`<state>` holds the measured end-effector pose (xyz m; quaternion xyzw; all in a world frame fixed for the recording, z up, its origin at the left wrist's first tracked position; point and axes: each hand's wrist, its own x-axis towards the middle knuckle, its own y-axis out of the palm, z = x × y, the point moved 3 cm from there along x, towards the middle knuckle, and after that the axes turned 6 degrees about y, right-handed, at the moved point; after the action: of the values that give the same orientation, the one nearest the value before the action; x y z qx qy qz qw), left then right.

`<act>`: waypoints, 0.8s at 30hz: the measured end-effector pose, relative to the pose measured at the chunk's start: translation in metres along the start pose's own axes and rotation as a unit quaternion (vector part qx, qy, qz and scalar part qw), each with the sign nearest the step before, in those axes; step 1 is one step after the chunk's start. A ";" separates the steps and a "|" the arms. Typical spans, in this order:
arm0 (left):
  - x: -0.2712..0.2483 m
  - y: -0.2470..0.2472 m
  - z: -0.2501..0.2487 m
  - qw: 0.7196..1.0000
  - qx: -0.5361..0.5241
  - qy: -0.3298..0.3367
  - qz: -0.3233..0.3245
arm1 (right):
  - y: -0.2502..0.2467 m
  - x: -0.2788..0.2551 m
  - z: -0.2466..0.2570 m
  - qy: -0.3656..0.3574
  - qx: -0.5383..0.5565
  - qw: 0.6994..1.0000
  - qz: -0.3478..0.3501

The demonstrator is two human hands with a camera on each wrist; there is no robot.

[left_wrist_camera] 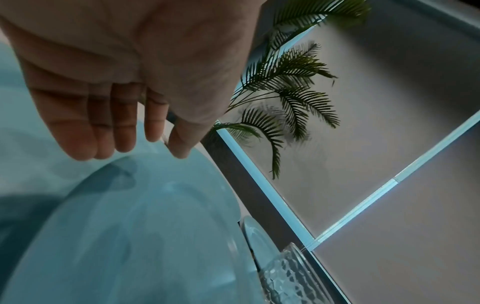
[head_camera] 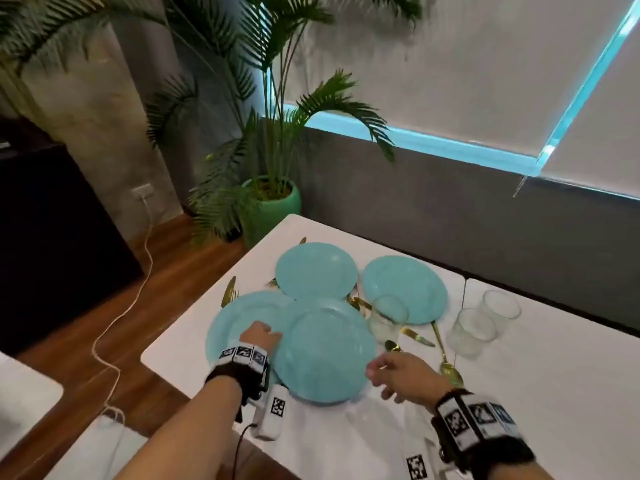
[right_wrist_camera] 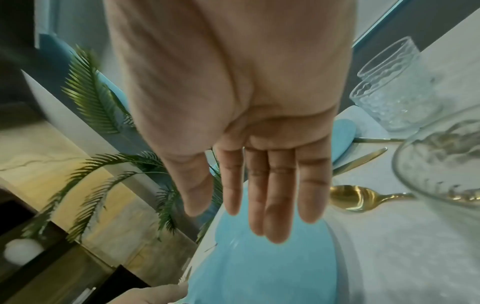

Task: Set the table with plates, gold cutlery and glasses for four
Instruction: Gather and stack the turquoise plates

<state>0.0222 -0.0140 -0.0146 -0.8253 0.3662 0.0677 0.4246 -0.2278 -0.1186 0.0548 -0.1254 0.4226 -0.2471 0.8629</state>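
Left hand (head_camera: 260, 336) pinches rim of top plate (head_camera: 329, 355), tilted over others near table (head_camera: 554, 393) front edge. Right hand (head_camera: 403, 374) empty, fingers straight. Risk: one-sided hold slips; plate strikes nearby glass (head_camera: 388, 315).

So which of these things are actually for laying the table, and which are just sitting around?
For the job:
- turquoise plates, one in the left hand
- gold cutlery
- clear glasses
- white table
- right hand, open and holding nothing

Just there:
- potted palm
- white cable on the floor
- window blinds
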 end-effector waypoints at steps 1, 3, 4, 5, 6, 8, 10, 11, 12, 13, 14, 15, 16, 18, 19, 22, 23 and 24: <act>0.004 0.001 -0.003 1.000 0.006 0.007 0.007 | 0.001 0.011 0.004 -0.003 0.011 1.000 -0.007; 0.009 0.003 -0.006 1.000 0.016 0.005 0.016 | 0.000 0.027 0.010 0.014 0.026 0.999 -0.031; 0.011 0.004 -0.008 1.000 0.016 -0.004 0.024 | 0.000 0.033 0.013 0.022 0.034 0.998 -0.037; 0.011 0.006 -0.009 0.999 0.019 -0.002 0.032 | 0.001 0.040 0.012 0.030 0.039 0.998 -0.041; 0.013 0.008 -0.007 0.999 0.026 -0.006 0.040 | 0.003 0.045 0.011 0.039 0.040 0.998 -0.044; 0.018 0.012 -0.004 0.997 0.038 -0.017 0.058 | 0.004 0.053 0.008 0.057 0.049 0.996 -0.048; 0.020 0.012 -0.003 0.997 0.041 -0.017 0.065 | 0.005 0.060 0.006 0.075 0.064 0.994 -0.055; 0.022 0.013 -0.003 0.997 0.038 -0.013 0.068 | 0.006 0.062 0.005 0.081 0.068 0.993 -0.058; 0.024 0.014 -0.002 0.997 0.033 -0.009 0.069 | 0.007 0.064 0.004 0.084 0.071 0.992 -0.061; 0.024 0.013 -0.001 0.998 0.019 -0.003 0.066 | 0.009 0.065 0.003 0.090 0.073 0.991 -0.060; 0.025 0.013 -0.001 0.998 0.000 0.002 0.063 | 0.010 0.067 0.002 0.094 0.075 0.991 -0.058; 0.025 0.012 -0.001 0.998 -0.020 0.010 0.054 | 0.011 0.069 0.001 0.100 0.075 0.990 -0.057; 0.024 0.011 -0.001 0.998 -0.038 0.019 0.043 | 0.012 0.071 0.000 0.104 0.074 0.990 -0.060; 0.023 0.005 -0.001 0.997 -0.071 0.034 0.019 | 0.013 0.074 -0.002 0.107 0.071 0.988 -0.084; 0.022 0.001 0.000 0.995 -0.096 0.041 0.004 | 0.013 0.074 -0.003 0.107 0.068 0.986 -0.106; 0.021 -0.007 0.004 0.977 -0.208 0.045 -0.024 | 0.011 0.075 -0.002 0.089 0.073 0.977 -0.181; 0.019 -0.009 0.004 0.968 -0.246 0.042 -0.025 | 0.011 0.075 -0.001 0.084 0.103 0.973 -0.186; 0.018 -0.009 0.003 0.960 -0.278 0.035 -0.018 | 0.012 0.075 0.000 0.075 0.153 0.969 -0.181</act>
<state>0.0421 -0.0180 -0.0182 -0.9191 0.3324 0.1305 0.1664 -0.1848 -0.1484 -0.0001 -0.0475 0.4140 -0.4692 0.7786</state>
